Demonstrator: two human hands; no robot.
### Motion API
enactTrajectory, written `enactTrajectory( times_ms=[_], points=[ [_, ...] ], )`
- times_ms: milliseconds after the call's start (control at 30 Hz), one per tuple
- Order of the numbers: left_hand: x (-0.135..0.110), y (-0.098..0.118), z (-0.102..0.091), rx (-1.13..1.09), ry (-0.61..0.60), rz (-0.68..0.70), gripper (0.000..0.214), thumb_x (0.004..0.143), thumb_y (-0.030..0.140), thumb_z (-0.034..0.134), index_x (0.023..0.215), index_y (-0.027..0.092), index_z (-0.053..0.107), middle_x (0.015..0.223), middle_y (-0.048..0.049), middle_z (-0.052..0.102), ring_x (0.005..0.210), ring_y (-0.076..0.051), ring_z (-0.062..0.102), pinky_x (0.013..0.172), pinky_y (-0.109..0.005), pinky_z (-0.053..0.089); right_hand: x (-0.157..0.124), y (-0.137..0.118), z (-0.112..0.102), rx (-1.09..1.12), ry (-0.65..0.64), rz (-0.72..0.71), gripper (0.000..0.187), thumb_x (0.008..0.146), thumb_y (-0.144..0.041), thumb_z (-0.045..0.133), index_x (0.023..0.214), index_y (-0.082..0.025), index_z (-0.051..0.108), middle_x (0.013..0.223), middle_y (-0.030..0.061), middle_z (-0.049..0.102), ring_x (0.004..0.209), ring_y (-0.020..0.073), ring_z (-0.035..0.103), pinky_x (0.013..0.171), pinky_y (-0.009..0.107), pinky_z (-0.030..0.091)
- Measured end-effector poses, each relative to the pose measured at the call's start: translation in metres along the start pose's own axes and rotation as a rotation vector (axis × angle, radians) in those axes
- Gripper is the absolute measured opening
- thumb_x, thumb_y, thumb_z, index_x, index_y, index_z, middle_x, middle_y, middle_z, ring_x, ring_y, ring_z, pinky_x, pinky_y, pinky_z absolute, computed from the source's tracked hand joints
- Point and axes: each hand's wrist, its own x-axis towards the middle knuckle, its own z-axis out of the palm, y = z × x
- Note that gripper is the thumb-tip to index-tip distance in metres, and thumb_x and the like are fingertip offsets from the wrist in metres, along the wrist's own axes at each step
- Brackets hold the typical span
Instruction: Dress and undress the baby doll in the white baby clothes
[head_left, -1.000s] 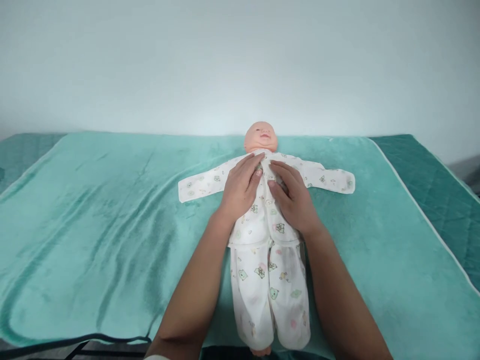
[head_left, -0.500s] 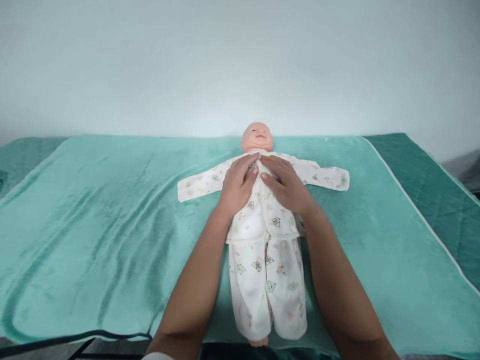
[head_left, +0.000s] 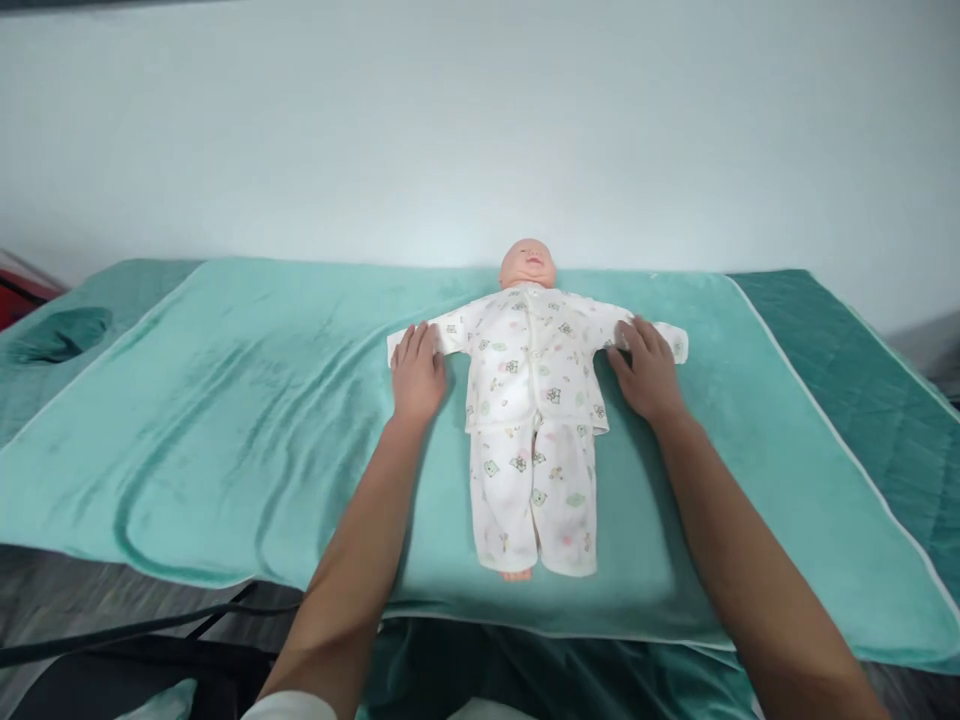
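A baby doll [head_left: 528,262] lies on its back, dressed in a white printed long-sleeved top [head_left: 517,350] and matching trousers [head_left: 499,500]. Its sleeves stretch out to both sides, and a bit of one foot shows below a trouser leg. My left hand [head_left: 417,372] rests flat on the sleeve at the left, fingers stretched forward. On the opposite sleeve lies my right hand [head_left: 646,368], fingers extended and thumb apart, slightly blurred. Neither hand grips the cloth visibly.
The doll lies on a wrinkled mint-green cover [head_left: 225,420] over a darker quilted sheet [head_left: 840,360]. A face hole [head_left: 64,333] opens at the far left. Behind stands a white wall [head_left: 480,130]. A dark cable or strap [head_left: 150,627] crosses below the front edge.
Both hands have moved apart from the doll's chest outward onto its sleeves. The camera view has shifted back, showing more of the front edge and floor.
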Motion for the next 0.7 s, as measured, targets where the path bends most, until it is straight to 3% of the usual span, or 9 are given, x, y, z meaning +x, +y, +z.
enactTrajectory(
  times_ms=[100,233,333,467,700],
  points=[
    [-0.009,-0.019,-0.006,0.053,-0.084,-0.131,0.059,0.098,0.028,0.037,0.155,0.016,0.038,0.166,-0.0122,0.032,0.155,-0.033,0.026,0.126,-0.057,0.024,-0.016,0.031,-0.016,-0.157,-0.091,0.149,0.065,0.100,-0.047,0.042,0.155,-0.014,0.038,0.162,0.0184,0.037,0.150,0.0355,0.033,0.120,0.060,0.028],
    [-0.020,-0.031,-0.011,0.074,-0.119,-0.202,0.063,0.098,0.032,0.035,0.155,0.006,0.034,0.165,-0.0200,0.031,0.154,-0.034,0.029,0.126,-0.057,0.023,-0.036,0.046,-0.031,-0.209,-0.113,0.242,0.065,0.100,-0.049,0.038,0.153,-0.011,0.041,0.158,0.0206,0.043,0.148,0.0354,0.037,0.120,0.057,0.028],
    [-0.034,-0.032,-0.013,0.098,-0.104,-0.221,0.063,0.098,0.034,0.036,0.152,0.002,0.039,0.163,-0.0227,0.034,0.153,-0.035,0.030,0.126,-0.055,0.023,-0.052,0.039,-0.033,-0.201,-0.077,0.277,0.067,0.099,-0.048,0.038,0.154,-0.010,0.038,0.157,0.0212,0.043,0.148,0.0360,0.037,0.119,0.057,0.030],
    [-0.066,-0.026,-0.021,0.101,-0.075,-0.184,0.056,0.099,0.037,0.036,0.145,0.009,0.050,0.161,-0.0195,0.040,0.152,-0.033,0.034,0.124,-0.055,0.028,-0.077,0.021,-0.035,-0.181,-0.040,0.303,0.069,0.098,-0.049,0.038,0.155,-0.009,0.036,0.158,0.0211,0.043,0.148,0.0364,0.036,0.119,0.057,0.031],
    [-0.156,0.010,-0.051,0.013,-0.016,-0.094,0.044,0.101,0.038,0.038,0.136,0.020,0.058,0.152,-0.0140,0.053,0.145,-0.030,0.046,0.120,-0.054,0.037,-0.139,-0.011,-0.046,-0.182,-0.052,0.148,0.059,0.103,-0.046,0.035,0.149,-0.012,0.048,0.159,0.0189,0.042,0.150,0.0349,0.035,0.121,0.058,0.028]
  ],
)
